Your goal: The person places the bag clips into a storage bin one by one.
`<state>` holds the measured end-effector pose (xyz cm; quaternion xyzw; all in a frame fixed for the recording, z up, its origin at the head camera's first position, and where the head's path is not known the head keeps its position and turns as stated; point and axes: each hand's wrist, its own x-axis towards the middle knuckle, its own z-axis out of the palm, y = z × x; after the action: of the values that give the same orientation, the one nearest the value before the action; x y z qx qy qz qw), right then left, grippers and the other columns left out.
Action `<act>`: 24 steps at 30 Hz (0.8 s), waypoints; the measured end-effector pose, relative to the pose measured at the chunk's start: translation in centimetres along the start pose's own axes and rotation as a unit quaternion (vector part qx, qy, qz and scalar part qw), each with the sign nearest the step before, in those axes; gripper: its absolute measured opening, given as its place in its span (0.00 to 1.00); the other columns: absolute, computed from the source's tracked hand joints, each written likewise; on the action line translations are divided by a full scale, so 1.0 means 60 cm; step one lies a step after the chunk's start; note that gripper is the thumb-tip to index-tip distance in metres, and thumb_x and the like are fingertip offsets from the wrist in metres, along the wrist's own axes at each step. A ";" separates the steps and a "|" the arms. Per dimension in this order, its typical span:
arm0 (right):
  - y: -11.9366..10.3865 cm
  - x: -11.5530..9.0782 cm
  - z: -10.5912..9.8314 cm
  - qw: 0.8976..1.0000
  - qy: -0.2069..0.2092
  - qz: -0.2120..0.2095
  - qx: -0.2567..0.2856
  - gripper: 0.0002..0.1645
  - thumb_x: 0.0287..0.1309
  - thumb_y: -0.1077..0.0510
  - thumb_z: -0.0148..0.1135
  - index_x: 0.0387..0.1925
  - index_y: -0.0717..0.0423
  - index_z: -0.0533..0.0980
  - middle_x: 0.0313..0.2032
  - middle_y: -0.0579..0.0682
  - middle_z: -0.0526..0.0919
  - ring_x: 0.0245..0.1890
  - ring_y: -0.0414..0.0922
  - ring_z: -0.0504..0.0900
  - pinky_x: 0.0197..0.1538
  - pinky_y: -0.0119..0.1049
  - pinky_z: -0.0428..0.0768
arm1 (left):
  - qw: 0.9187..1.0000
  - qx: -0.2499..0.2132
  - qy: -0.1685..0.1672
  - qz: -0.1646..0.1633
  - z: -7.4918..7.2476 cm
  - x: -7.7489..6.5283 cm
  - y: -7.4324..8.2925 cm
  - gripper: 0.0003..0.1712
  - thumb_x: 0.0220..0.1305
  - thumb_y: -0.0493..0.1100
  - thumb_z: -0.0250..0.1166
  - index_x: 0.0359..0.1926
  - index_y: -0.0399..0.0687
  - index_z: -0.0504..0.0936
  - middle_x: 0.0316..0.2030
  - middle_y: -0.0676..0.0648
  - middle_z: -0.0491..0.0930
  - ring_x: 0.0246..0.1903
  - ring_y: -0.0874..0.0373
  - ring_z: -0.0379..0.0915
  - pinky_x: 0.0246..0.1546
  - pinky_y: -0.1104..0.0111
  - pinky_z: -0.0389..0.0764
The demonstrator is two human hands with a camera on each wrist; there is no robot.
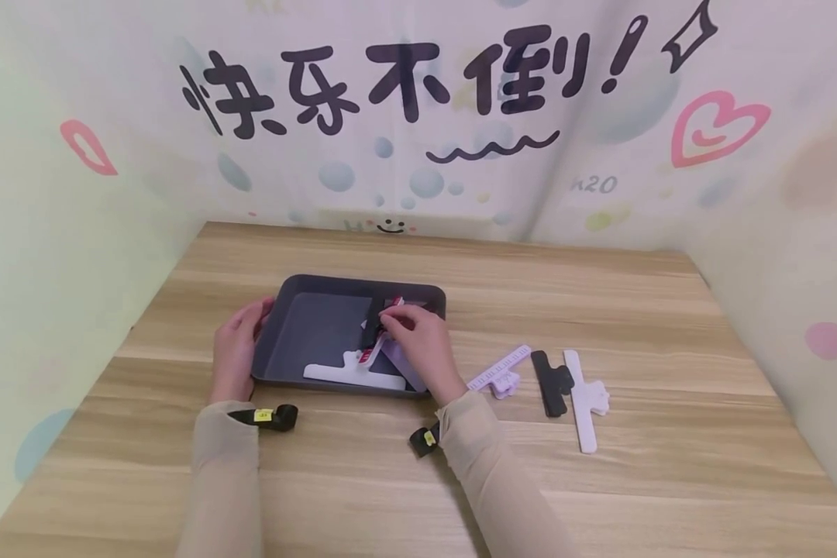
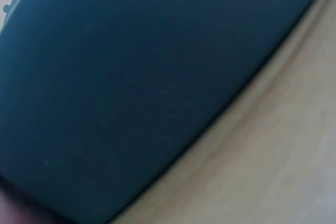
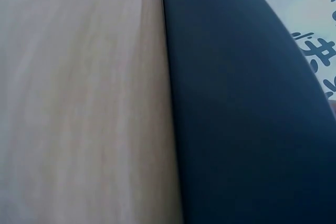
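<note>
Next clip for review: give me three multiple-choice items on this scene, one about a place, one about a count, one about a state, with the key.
1. Where does the left hand rest?
A. on the left rim of the dark tray
B. on the black clip
C. flat on the table's far edge

2. How many clips lie on the table right of the tray?
A. one
B. three
C. five

3. What is the right hand doing?
A. lying open on the table
B. pinching a red and white clip over the tray
C. holding the long white clip

Key: 1 A, its fingers touch the tray's left side. 2 B, the lilac clip, the black and the long white one lie there. 3 B, its fingertips close on that clip.
</note>
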<state>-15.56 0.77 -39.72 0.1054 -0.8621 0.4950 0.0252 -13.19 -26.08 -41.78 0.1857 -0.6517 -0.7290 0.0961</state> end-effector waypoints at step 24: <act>-0.006 -0.002 0.000 0.998 -0.046 -0.029 -0.035 0.08 0.54 0.48 0.60 0.34 0.43 0.80 0.27 0.37 0.78 0.27 0.36 0.73 0.30 0.30 0.72 | 1.000 0.009 -0.010 0.006 0.000 0.001 0.002 0.26 0.61 0.57 0.54 0.54 0.47 0.74 0.53 0.48 0.72 0.51 0.58 0.66 0.47 0.75 0.67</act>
<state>-15.37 0.61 -39.41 0.1519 -0.8755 0.4587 0.0040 -13.24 -26.12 -41.64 0.1755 -0.6605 -0.7242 0.0922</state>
